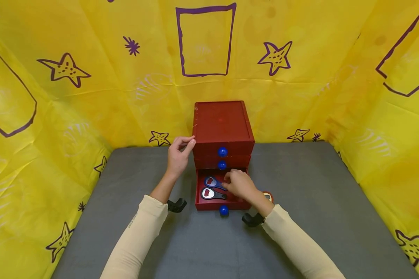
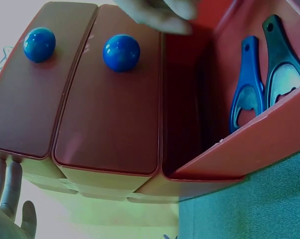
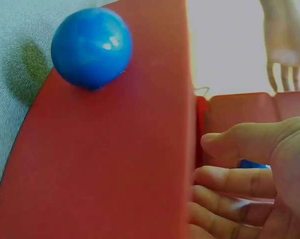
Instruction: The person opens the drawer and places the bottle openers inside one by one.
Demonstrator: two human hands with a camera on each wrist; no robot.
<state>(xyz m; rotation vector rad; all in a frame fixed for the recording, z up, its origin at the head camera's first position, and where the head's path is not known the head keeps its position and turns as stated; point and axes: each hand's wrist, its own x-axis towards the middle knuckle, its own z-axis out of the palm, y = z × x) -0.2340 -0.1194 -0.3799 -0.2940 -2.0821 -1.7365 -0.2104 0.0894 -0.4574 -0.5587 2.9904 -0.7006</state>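
Observation:
A red drawer cabinet (image 1: 221, 122) has its bottom drawer (image 1: 203, 206) pulled out. Inside lie a blue bottle opener (image 1: 212, 181) and a black bottle opener (image 1: 212, 193), side by side; both also show in the left wrist view. My right hand (image 1: 239, 183) reaches into the drawer, fingertips by the blue opener's handle end. In the right wrist view its fingers (image 3: 239, 180) are loosely bent and grip nothing visible. My left hand (image 1: 179, 157) touches the cabinet's upper left front edge with extended fingers.
Blue round knobs (image 1: 222, 152) stick out from the drawer fronts. Another opener with a red-orange rim (image 1: 268, 196) lies right of the drawer, partly hidden by my right wrist. The cabinet stands on a grey table (image 1: 307, 201) against a yellow patterned cloth (image 1: 153, 97).

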